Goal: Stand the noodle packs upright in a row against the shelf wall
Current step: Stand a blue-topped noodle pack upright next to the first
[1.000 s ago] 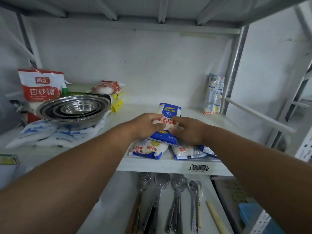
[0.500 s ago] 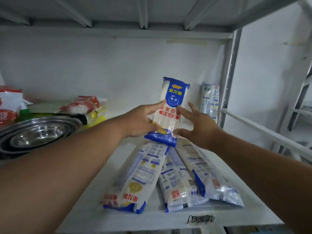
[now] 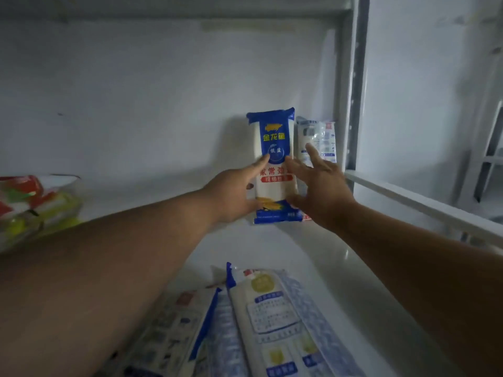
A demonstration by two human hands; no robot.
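Observation:
A blue-and-white noodle pack point(image 3: 274, 148) stands upright close to the back wall point(image 3: 136, 99); I cannot tell if it touches the wall. My left hand point(image 3: 234, 197) grips its lower left side, thumb across the front. My right hand point(image 3: 318, 186) is at the pack's lower right with fingers spread and straight. Another pale noodle pack point(image 3: 317, 137) stands upright just to the right, in the corner, partly behind my right fingers. Three more noodle packs lie flat near the shelf's front edge: one point(image 3: 272, 319) on top, one point(image 3: 174, 330) under my left forearm, one point(image 3: 224, 336) between them.
Red, green and yellow bags point(image 3: 32, 205) are piled at the left of the shelf. A grey metal upright point(image 3: 351, 83) and a white side rail point(image 3: 408, 202) bound the shelf on the right. The white shelf surface point(image 3: 272, 246) shows between the upright and flat packs.
Both hands lifted the blue-and-white pack off the flat pile and carried it back to the wall, upright beside the corner pack. My right fingers have spread open. The view moved closer.

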